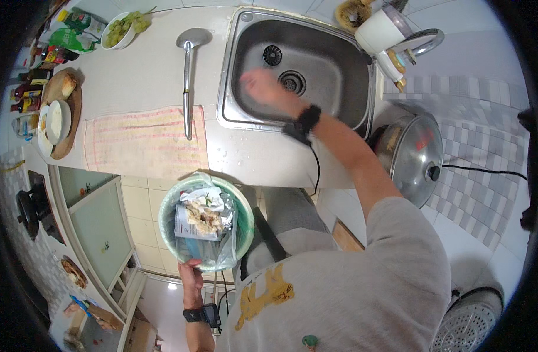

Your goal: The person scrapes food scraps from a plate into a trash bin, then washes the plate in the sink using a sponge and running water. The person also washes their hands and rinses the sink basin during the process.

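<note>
My left hand (191, 267) grips the rim of a light green waste bin (247, 220), which is held beside the counter's front edge. A clear plastic bag lines the bin, and food scraps (203, 218), crumpled tissue and a printed box (185, 225) lie inside. Over the stainless steel sink (330, 57) hangs my right hand (266, 88), blurred by motion, so its fingers are unclear. A drain strainer basket (272, 55) rests on the sink floor near the open drain (292, 83), close to that hand.
A steel ladle (187, 83) lies partly across a striped cloth (141, 141) on the counter (132, 75). Grapes (123, 31) fill a white bowl farther left, near bottles and a cutting board (75, 110) bearing dishes. A lidded steel pot (416, 158) stands right of the sink.
</note>
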